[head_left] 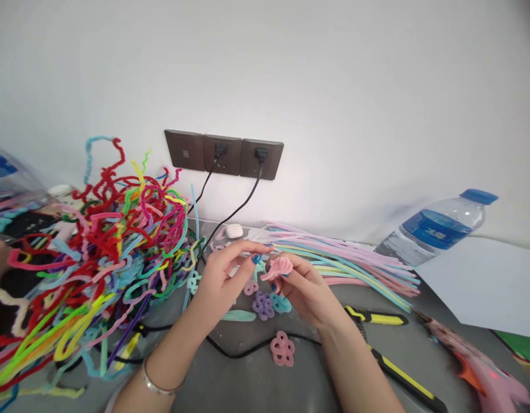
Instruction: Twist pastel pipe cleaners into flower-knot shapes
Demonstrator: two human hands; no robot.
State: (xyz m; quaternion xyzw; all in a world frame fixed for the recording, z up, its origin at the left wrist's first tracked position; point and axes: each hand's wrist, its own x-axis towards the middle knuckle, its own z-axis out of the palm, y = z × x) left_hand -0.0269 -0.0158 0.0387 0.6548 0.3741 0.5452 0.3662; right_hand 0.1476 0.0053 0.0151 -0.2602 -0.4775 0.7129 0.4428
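Pinched between the thumb and fingers of my right hand is a small folded bundle of pink pipe cleaner. My left hand is just left of it, thumb and forefinger stretched out slightly apart, with nothing visible between them. Below the hands lie pipe-cleaner flowers: a purple one, a light blue one and a paler pink one. Closer to me rests a larger pink looped flower.
A tangled heap of coloured pipe cleaners covers the left. Straight pastel pipe cleaners lie right, near a water bottle, white paper, yellow-black pliers and a pink glue gun. Black cables run from wall sockets.
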